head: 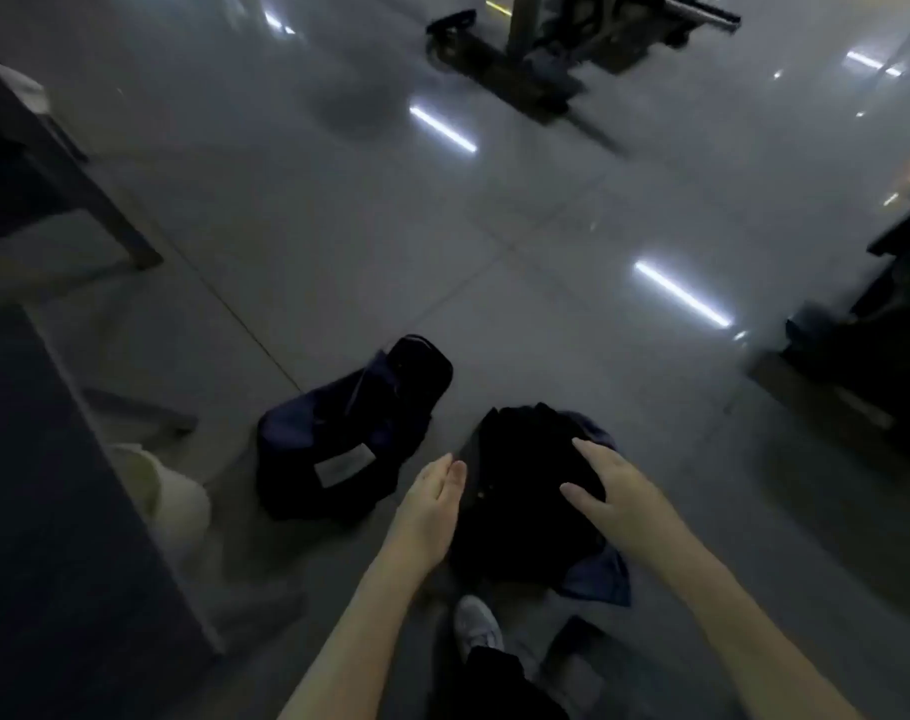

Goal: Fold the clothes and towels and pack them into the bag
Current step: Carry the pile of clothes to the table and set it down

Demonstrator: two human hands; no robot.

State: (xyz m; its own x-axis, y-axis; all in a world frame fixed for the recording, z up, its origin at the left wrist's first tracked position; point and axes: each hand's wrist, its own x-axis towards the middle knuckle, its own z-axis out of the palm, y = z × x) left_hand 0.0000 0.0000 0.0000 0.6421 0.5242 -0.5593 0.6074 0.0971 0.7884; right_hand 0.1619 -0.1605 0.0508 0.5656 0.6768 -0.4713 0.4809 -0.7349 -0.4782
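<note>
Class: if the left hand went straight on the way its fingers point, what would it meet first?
Probably the left edge of the dark clothes pile, just beyond the left hand; the navy bag lies to its left. Depth is unclear.

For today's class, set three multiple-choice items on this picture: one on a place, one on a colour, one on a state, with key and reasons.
1. Where does the navy bag lie? A on the floor, left of the dark clothes pile; B on a table; C on a lap.
2. What colour is the bag's label? A red; B white; C green.
3. How are the left hand and right hand? A fists; B open; C gripping the bag.
Key: 1 A, it sits on the floor beside the pile. 2 B, a pale patch on dark cloth. 3 B, fingers extended, holding nothing.
</note>
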